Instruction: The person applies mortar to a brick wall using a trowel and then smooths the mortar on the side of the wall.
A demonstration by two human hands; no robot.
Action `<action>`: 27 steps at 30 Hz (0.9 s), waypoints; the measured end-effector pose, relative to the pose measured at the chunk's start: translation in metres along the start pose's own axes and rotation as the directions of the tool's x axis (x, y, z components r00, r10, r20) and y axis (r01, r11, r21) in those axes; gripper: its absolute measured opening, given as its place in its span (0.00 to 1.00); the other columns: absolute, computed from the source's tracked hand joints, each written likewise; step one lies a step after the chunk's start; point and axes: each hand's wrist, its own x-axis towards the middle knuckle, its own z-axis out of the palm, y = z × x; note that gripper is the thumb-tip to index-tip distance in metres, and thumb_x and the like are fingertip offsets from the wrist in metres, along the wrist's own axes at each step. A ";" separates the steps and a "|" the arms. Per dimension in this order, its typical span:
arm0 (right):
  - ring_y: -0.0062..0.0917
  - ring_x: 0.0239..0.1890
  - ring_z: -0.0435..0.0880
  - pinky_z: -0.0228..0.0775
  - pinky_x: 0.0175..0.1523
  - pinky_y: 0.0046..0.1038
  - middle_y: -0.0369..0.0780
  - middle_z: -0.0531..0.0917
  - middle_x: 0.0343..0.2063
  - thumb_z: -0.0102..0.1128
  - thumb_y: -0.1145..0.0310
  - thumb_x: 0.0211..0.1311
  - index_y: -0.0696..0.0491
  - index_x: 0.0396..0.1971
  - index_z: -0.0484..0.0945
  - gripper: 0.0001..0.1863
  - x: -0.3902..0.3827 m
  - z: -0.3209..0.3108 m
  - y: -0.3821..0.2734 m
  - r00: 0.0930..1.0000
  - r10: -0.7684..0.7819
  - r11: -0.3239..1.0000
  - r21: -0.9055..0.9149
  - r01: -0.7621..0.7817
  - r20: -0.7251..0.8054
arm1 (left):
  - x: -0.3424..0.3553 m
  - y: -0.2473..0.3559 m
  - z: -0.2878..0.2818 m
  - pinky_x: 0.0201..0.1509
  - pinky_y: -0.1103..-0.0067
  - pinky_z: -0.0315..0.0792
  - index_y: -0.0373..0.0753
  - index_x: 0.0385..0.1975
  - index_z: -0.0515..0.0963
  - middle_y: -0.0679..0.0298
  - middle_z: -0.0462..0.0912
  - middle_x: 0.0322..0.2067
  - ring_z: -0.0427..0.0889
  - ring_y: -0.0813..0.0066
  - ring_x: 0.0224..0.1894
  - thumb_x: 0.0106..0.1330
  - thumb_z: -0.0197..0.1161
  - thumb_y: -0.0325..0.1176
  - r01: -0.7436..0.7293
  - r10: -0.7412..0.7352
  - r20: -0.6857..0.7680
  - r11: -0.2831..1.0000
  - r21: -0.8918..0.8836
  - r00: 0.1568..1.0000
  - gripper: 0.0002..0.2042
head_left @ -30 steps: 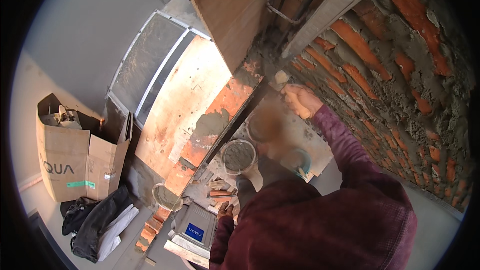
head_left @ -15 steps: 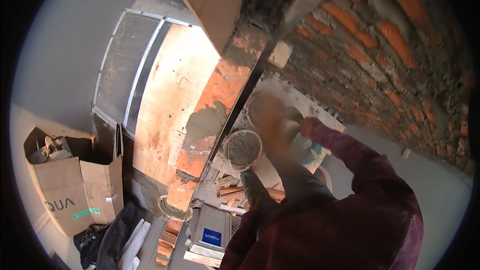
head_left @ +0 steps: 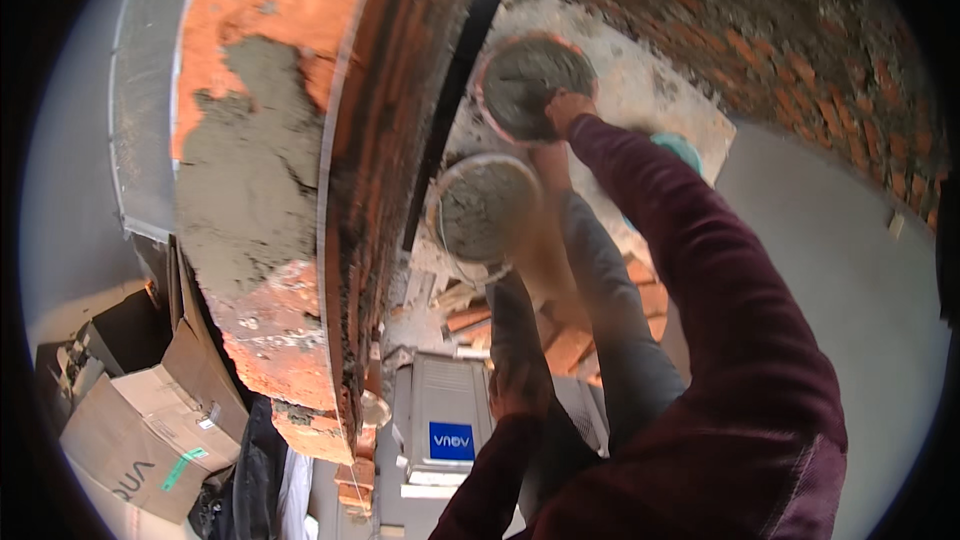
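My right hand is closed at the right rim of the farther bucket of grey mortar; what its fingers grip is hidden against the mortar. Nearer to me stands a second round bucket of mortar with a thin wire handle. My left hand rests low against my grey trouser leg, its fingers laid along the cloth, holding nothing that I can see. A brownish smear blurs the middle of the picture.
A mortar-patched brick pillar rises close on the left, and a rough brick wall stands at the right. Broken bricks, a grey case, a turquoise container and a cardboard box lie around.
My view has shifted, so the pillar looms larger and the buckets show more clearly. My right hand has moved from beside the farther bucket to its mortar. My left hand stays low.
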 end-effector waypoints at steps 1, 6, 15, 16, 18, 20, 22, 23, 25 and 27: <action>0.34 0.57 0.72 0.68 0.56 0.43 0.38 0.70 0.57 0.48 0.63 0.62 0.46 0.51 0.73 0.17 -0.007 0.011 -0.004 0.997 -0.044 0.999 -0.025 0.045 0.064 | -0.002 -0.002 -0.001 0.65 0.65 0.58 0.48 0.48 0.77 0.55 0.64 0.59 0.59 0.53 0.62 0.44 0.69 0.43 -0.023 0.023 -0.017 1.000 -0.001 1.000 0.26; 0.38 0.57 0.70 0.47 0.67 0.46 0.41 0.73 0.54 0.51 0.55 0.59 0.47 0.54 0.69 0.23 -0.027 -0.009 0.042 0.997 0.043 0.998 -0.051 -0.040 0.065 | 0.002 -0.003 -0.008 0.65 0.66 0.57 0.49 0.49 0.76 0.55 0.63 0.60 0.58 0.53 0.63 0.44 0.68 0.44 0.022 -0.023 0.049 1.000 0.020 0.999 0.27; 0.36 0.50 0.76 0.69 0.53 0.31 0.43 0.78 0.44 0.62 0.59 0.44 0.52 0.39 0.80 0.20 0.043 0.079 0.030 0.978 -0.201 0.928 0.310 0.207 -0.053 | 0.007 -0.010 -0.015 0.64 0.63 0.57 0.49 0.48 0.76 0.57 0.65 0.58 0.58 0.53 0.62 0.43 0.68 0.43 -0.053 0.052 0.004 0.996 0.070 0.999 0.26; 0.36 0.47 0.77 0.70 0.52 0.32 0.43 0.78 0.41 0.60 0.62 0.45 0.52 0.37 0.80 0.18 0.051 0.096 0.031 0.913 -0.398 0.916 0.014 0.401 -0.085 | 0.007 -0.010 -0.016 0.64 0.63 0.57 0.49 0.48 0.76 0.57 0.65 0.58 0.58 0.53 0.62 0.43 0.68 0.43 -0.055 0.054 0.008 0.996 0.069 0.998 0.26; 0.36 0.48 0.76 0.69 0.53 0.33 0.43 0.77 0.42 0.60 0.62 0.44 0.53 0.38 0.80 0.18 0.051 0.101 0.036 0.850 -0.524 0.844 -0.164 0.510 -0.051 | 0.010 -0.011 -0.018 0.64 0.62 0.57 0.49 0.48 0.76 0.57 0.66 0.58 0.58 0.53 0.62 0.44 0.68 0.44 -0.052 0.052 0.007 0.996 0.071 0.999 0.26; 0.33 0.40 0.74 0.67 0.44 0.31 0.41 0.74 0.35 0.60 0.65 0.44 0.53 0.33 0.78 0.14 0.043 0.099 0.038 0.884 -0.463 0.871 0.155 0.467 -0.064 | 0.009 -0.011 -0.019 0.64 0.62 0.57 0.49 0.48 0.76 0.57 0.66 0.58 0.58 0.53 0.63 0.44 0.68 0.44 -0.045 0.044 0.019 0.996 0.077 0.999 0.26; 0.27 0.22 0.71 0.64 0.26 0.29 0.37 0.70 0.21 0.58 0.72 0.46 0.52 0.23 0.73 0.04 0.001 0.073 0.039 0.974 -0.222 0.557 0.825 0.095 0.038 | 0.008 -0.011 -0.022 0.65 0.63 0.57 0.48 0.48 0.76 0.56 0.65 0.58 0.58 0.52 0.63 0.44 0.68 0.44 -0.038 0.035 0.034 0.995 0.097 0.999 0.26; 0.24 0.14 0.70 0.62 0.17 0.27 0.35 0.68 0.13 0.57 0.76 0.46 0.52 0.18 0.70 0.05 -0.012 0.071 0.044 0.977 -0.139 0.223 0.966 -0.130 0.163 | 0.010 -0.007 -0.026 0.65 0.64 0.56 0.48 0.48 0.76 0.55 0.65 0.59 0.58 0.52 0.63 0.45 0.68 0.44 -0.044 0.039 0.048 0.993 0.110 0.998 0.27; 0.17 0.10 0.63 0.53 0.13 0.24 0.31 0.62 0.10 0.56 0.77 0.45 0.50 0.15 0.63 0.10 -0.020 0.085 0.043 0.984 -0.151 0.030 0.995 -0.096 0.100 | 0.010 -0.004 -0.031 0.66 0.65 0.56 0.48 0.49 0.76 0.55 0.64 0.59 0.58 0.51 0.63 0.45 0.68 0.43 -0.050 0.042 0.066 0.991 0.124 0.997 0.27; 0.16 0.10 0.64 0.54 0.14 0.23 0.31 0.63 0.11 0.55 0.77 0.44 0.50 0.15 0.63 0.10 -0.036 0.075 0.035 0.984 -0.135 -0.082 0.989 -0.124 0.112 | 0.013 -0.003 -0.033 0.66 0.65 0.56 0.48 0.49 0.76 0.55 0.64 0.59 0.58 0.50 0.63 0.45 0.68 0.43 -0.047 0.039 0.064 0.991 0.128 0.997 0.26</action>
